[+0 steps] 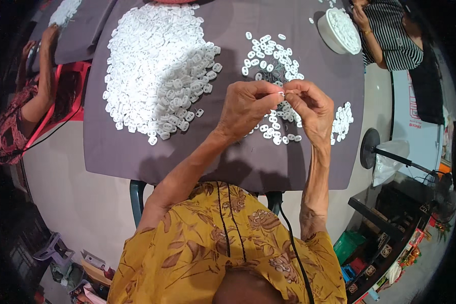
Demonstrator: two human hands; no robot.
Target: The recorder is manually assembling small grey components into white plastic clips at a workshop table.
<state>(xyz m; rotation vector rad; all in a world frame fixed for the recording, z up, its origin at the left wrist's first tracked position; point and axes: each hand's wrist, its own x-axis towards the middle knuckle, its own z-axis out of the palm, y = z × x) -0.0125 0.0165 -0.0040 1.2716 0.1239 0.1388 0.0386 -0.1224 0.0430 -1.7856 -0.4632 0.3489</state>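
My left hand (247, 105) and my right hand (313, 106) meet over the table, fingertips pinched together. Between them sits a small white plastic piece (281, 94), mostly hidden by the fingers. Below and beyond the hands lie scattered white oval pieces with two holes (275, 126), some around a tangle of thin dark strands (273, 76). To the left rises a large heap of similar white pieces (147, 66). A smaller group of white pieces (342, 120) lies right of my right hand.
The table has a grey-brown cover (228, 157). A white tub full of white pieces (339, 31) stands at the far right, near a person in a striped top (394, 38). Another person (40, 96) works at the left by a red chair (76, 96). A fan (371, 148) stands on the right.
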